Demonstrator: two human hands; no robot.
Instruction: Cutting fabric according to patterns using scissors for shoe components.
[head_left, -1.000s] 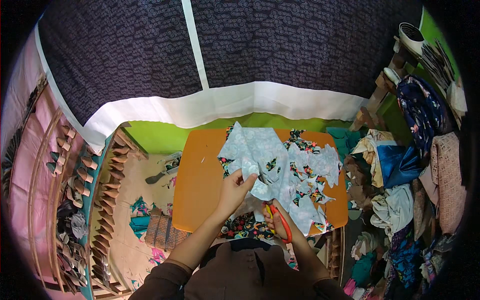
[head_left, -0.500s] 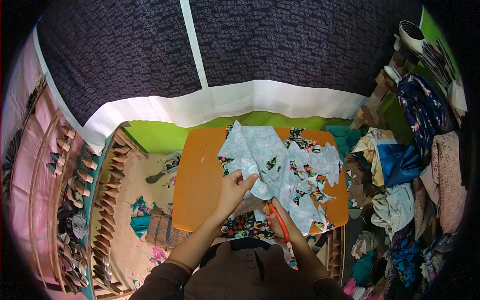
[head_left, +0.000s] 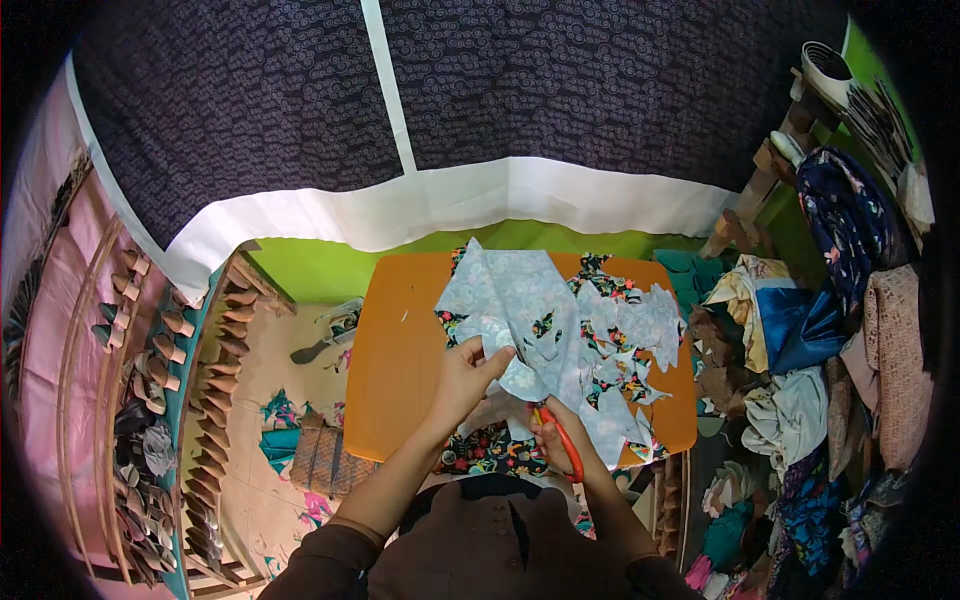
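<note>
The pale cloth (head_left: 535, 290) lies over the middle of the orange-brown table (head_left: 392, 360), one pointed corner of it poking past the far edge, and its near part is gathered up in the person's hands. The left hand (head_left: 467, 382) has its thumb and fingers pinched together on a fold of this cloth, a little nearer to the person than the table's centre. The right hand (head_left: 552, 437), close to the table's near edge, has its fingers wrapped around the red and yellow handles of a pair of scissors (head_left: 572, 458). The scissors point away from the person, up to the cloth just beside the left hand; their blades are mostly hidden, so I cannot tell how wide they stand. Between the forearms, along the near edge, lies black flowered cloth (head_left: 485, 452). Jagged scraps (head_left: 655, 330), some pale and some black flowered, overlap across the right part of the table and reach close to its right edge. Beyond the far edge hangs a dark curtain (head_left: 600, 90) with a white border. Bundled fabrics (head_left: 785, 415) are heaped past the right edge, and rows of brown shoe forms (head_left: 216, 415) stand well off the left edge.
</note>
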